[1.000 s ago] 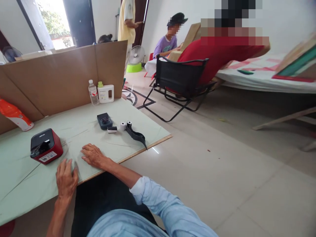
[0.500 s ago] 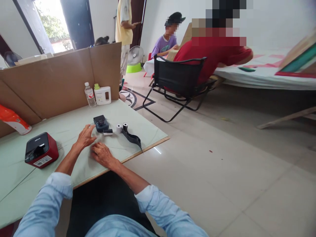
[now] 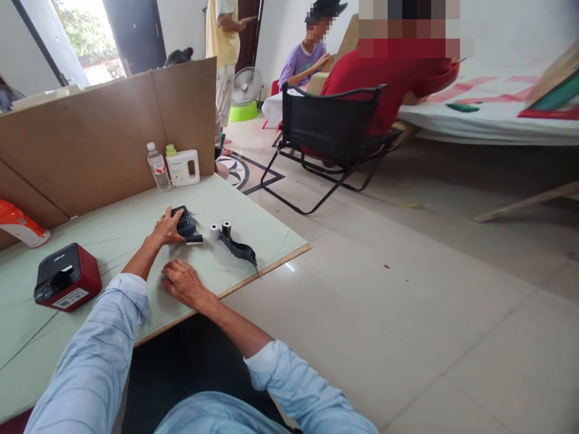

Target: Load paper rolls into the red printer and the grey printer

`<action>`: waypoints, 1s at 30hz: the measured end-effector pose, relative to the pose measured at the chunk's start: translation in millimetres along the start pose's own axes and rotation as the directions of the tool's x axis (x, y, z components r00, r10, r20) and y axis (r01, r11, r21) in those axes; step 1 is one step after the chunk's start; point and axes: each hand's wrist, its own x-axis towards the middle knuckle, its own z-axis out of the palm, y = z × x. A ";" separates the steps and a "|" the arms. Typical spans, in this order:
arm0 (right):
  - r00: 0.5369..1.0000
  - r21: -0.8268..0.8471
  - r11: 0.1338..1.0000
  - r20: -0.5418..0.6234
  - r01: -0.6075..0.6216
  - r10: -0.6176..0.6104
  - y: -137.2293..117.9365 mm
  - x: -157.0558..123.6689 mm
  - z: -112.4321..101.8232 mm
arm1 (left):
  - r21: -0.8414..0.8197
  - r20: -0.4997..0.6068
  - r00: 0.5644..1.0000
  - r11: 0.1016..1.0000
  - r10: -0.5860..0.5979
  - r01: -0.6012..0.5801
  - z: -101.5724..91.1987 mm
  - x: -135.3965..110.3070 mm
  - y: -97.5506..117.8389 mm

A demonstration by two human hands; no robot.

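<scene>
Landmark: the red-and-black box (image 3: 67,278), which sat on the pale green tabletop (image 3: 266,232), white label on its near side. The dark device (image 3: 185,222) lay to the right of the box and farther from the wearer, flat on the tabletop.

Left hand (image 3: 166,229) was right of the box, at the device's left side. Fingers reached over its edge and the thumb lay along the near end, the two spread apart; could not tell whether they had clamped on it. The black-and-white roll (image 3: 194,240) lay on its side just beside the thumb; contact unclear.

Right hand (image 3: 183,282) rested on the tabletop, right of the box and near the wearer's edge, fingers loosely bent.

Farther right of the box, beyond the device: white roll (image 3: 214,231) and black roll (image 3: 227,228), both on end, side by side. A black strip (image 3: 239,248) curled from them toward the table edge.

Behind the box, a cardboard panel (image 3: 108,138) stood along the table. At its right part, well right of the box, stood the water bottle (image 3: 159,169) and the white jug (image 3: 184,169). Orange-and-white bottle (image 3: 20,223): behind the box, to its left.

Far right of the box, off the table, a person in red (image 3: 353,75) sat in a black folding chair (image 3: 330,123).
</scene>
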 end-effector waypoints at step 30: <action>0.992 0.127 0.992 -0.127 0.003 0.013 10.5 0.1 9.8 | -0.146 -0.070 0.991 0.982 0.113 -0.123 -21.2 -25.6 -44.8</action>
